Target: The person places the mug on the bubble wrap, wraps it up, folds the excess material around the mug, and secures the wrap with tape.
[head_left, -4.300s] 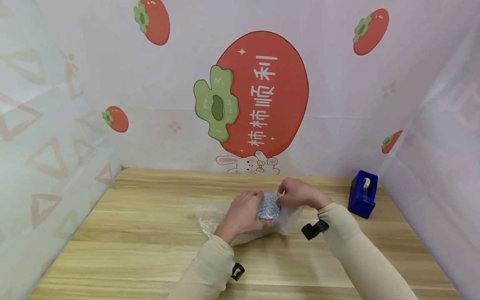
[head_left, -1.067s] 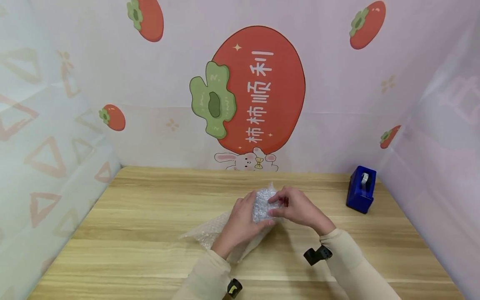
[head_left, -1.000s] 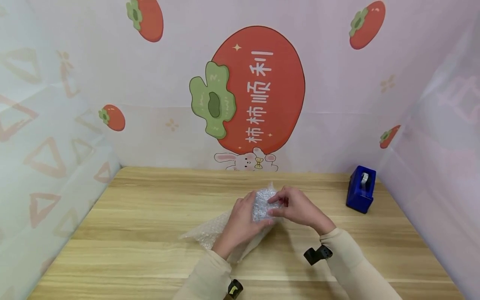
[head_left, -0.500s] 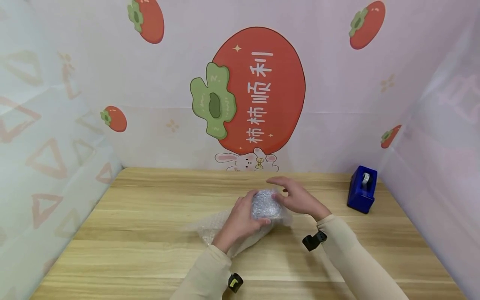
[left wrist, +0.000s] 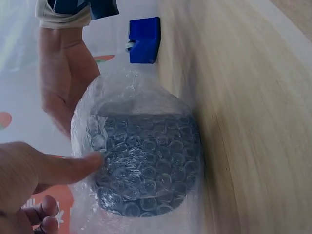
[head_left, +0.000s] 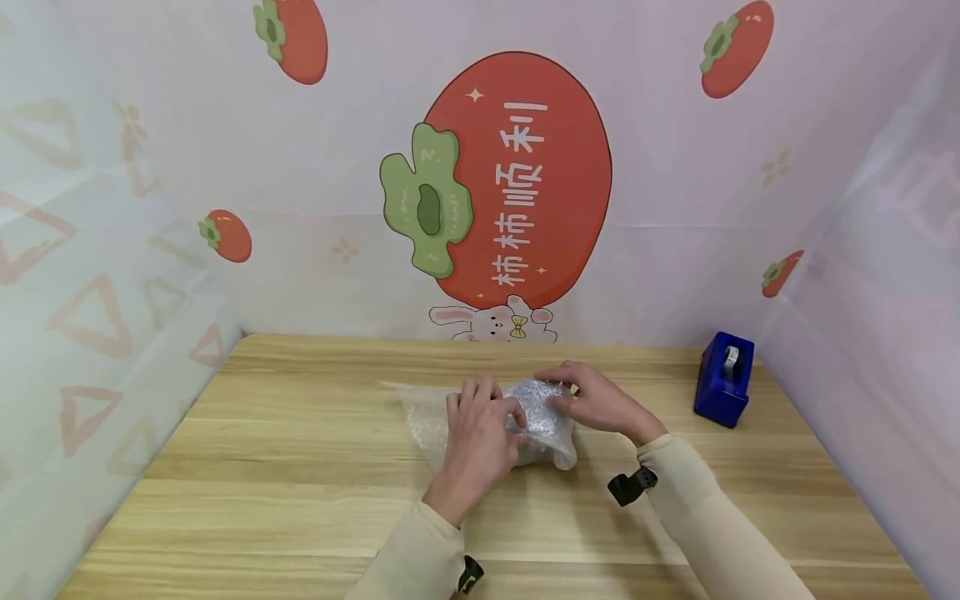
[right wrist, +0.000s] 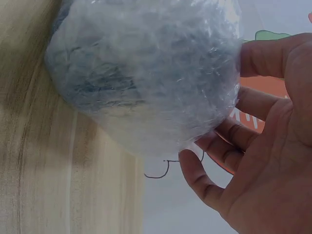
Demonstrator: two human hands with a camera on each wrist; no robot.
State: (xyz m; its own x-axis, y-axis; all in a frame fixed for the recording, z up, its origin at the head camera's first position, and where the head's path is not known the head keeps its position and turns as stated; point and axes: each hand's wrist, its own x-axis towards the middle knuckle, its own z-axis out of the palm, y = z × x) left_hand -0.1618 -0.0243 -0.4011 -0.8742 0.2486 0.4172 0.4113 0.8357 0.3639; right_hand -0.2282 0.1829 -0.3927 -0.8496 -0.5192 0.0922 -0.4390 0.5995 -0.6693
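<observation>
- Broadly, a printed backdrop [head_left: 660,167] stands behind a wood-grain table [head_left: 285,533], where the work sits near the far edge, right of centre.
- Next in size comes the bubble wrap [head_left: 427,417], its loose tail spread on the tabletop past the left hand. I'd judge that this slack could stay baggy or creep sideways if it is pulled unevenly.
- Wound inside it, the rounded bundle [head_left: 551,417] lies between the two hands and appears to rest on the table. Something dark shows through the bubbles, but I cannot tell what. It could roll or twist if one hand pulls harder than the other steadies.
- Off to the right, well apart, is the blue tape dispenser [head_left: 723,383]. No tape is visible on the wrap, so the turns could spring open if both hands let go.
- Cupped at the bundle's right side, the right hand [head_left: 603,408] has its fingers bent and parted, thumb and fingertips against the plastic. That looks a light hold, likely to slip on so glossy a surface.
- Finally, the left hand [head_left: 480,433] seems to pinch the wrap, index finger hooked over and thumb [left wrist: 90,163] touching the film; the gap between them is hidden.
</observation>
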